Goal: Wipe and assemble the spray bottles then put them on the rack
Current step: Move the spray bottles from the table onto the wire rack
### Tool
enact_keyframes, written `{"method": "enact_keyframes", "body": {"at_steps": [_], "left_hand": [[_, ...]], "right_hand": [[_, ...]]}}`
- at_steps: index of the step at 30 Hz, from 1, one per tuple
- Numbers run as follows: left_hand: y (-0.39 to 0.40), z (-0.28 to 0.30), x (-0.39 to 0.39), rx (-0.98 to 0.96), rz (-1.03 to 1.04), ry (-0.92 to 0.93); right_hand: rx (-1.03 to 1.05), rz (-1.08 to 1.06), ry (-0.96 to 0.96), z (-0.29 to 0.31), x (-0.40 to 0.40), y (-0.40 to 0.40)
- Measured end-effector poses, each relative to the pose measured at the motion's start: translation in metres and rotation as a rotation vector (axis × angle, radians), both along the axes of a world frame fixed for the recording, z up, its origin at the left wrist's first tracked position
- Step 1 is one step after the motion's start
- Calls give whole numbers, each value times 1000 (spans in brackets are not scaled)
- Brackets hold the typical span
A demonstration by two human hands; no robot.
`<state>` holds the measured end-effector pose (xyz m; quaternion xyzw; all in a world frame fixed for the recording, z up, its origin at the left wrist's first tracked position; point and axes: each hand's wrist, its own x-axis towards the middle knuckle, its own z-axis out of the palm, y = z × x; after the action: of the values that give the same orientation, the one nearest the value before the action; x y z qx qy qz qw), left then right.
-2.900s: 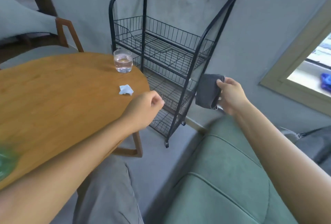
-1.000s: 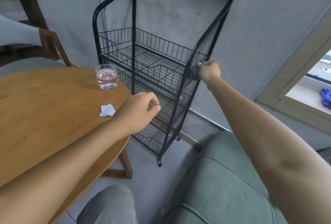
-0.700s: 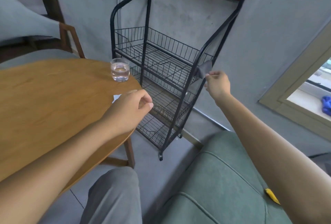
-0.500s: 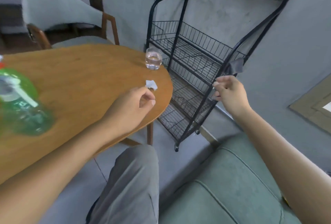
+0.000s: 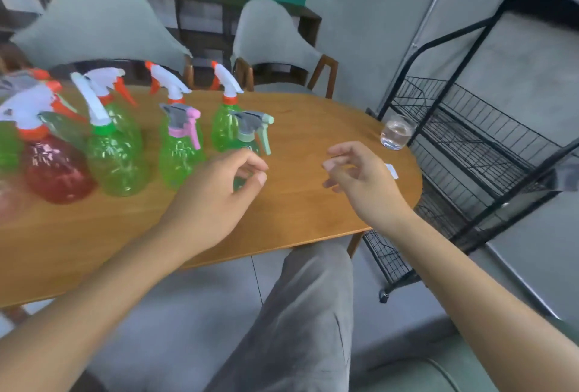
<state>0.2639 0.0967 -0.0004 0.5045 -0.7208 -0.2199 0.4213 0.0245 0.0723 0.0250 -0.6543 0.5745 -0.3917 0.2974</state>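
Left hand (image 5: 216, 194) and right hand (image 5: 360, 178), loosely curled and empty, held above the wooden table (image 5: 300, 203).
Spray bottles (image 5: 178, 147) are grouped upright on the table's left; the black wire rack (image 5: 470, 141) is seen at right.

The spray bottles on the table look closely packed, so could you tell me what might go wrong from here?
1. The left hand reaches among the spray bottles, which stand close together; a nudge could topple one into the others.
2. The glass of water sits near the table edge beside the rack; carrying bottles past it might knock it off.
3. The right hand holds nothing, so wiping may be skipped.
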Motion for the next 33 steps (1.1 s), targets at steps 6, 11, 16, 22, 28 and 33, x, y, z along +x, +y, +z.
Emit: {"method": "enact_keyframes", "body": {"at_steps": [6,11,16,22,28,33], "left_hand": [[-22,31,77,-234,167,-292],[-68,35,109,-205,162,-490],[-101,3,110,-235,149,-506],[-132,-23,107,-365,190,-427],[-137,-25,107,-297,137,-424],[-128,-12,108,-158,79,-451]], "right_hand": [[-143,61,66,16,59,-26],[-290,124,116,30,99,-63],[-199,212,177,6,116,-113],[-25,335,-111,-17,120,-133],[-82,476,48,-22,124,-140],[-13,549,218,-18,125,-140]]}}
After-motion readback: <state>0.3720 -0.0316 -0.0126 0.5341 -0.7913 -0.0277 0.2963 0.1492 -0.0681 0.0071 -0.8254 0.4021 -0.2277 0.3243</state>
